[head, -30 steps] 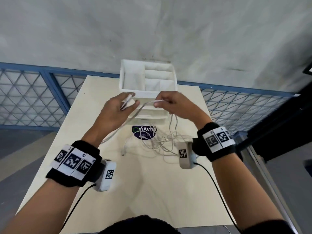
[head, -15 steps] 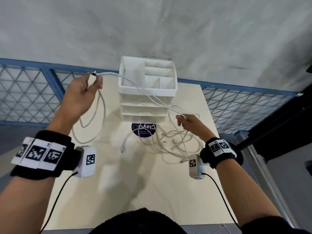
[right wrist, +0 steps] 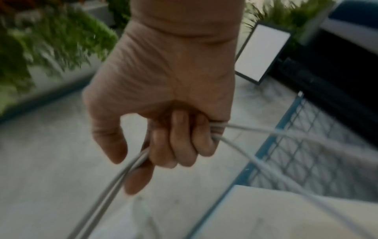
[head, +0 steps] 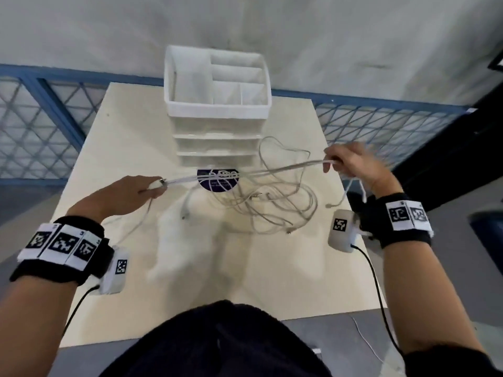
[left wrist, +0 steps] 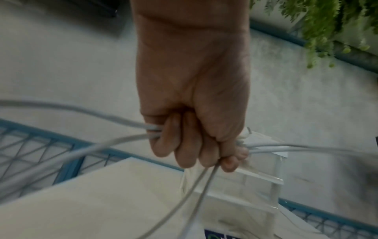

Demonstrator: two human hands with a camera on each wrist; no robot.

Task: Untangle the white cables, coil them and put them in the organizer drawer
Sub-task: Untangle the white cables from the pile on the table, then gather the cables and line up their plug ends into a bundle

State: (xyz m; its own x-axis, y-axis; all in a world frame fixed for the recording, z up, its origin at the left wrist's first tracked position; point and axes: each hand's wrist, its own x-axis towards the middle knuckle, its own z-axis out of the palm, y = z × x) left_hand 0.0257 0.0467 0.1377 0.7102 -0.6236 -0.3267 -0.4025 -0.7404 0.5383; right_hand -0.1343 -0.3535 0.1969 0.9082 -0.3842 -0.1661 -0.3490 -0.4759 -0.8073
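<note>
Table first: the pale wooden table top (head: 136,159) is the biggest thing I see, with the white plastic drawer organizer (head: 217,110) standing at its far edge. Its drawers all look shut, so no cable is inside yet.

Next comes the loose pile of thin white cables (head: 272,210) lying in front of the organizer, with loops crossing each other.

One stretch of white cable strands (head: 245,174) runs in the air between my two hands, above the pile. My left hand (head: 128,194) is curled tight round a bunch of strands, with a white plug end (head: 157,183) poking out by the thumb. My right hand (head: 353,167) is also curled round strands, with more cable hanging down from it off the table edge.

I think I am folding one cable into long loops. To do it well, I should keep each loop the same length and hold the plug end firm. I should pull gently, so the strand slides out of the pile and does not drag the other cables into a knot.

A round dark purple sticker (head: 217,180) sits on the table under the strands. It has white writing, but it is upside down and too blurry for me to read. The black and white square code tags (head: 62,243) on my wrist bands have no words.
</note>
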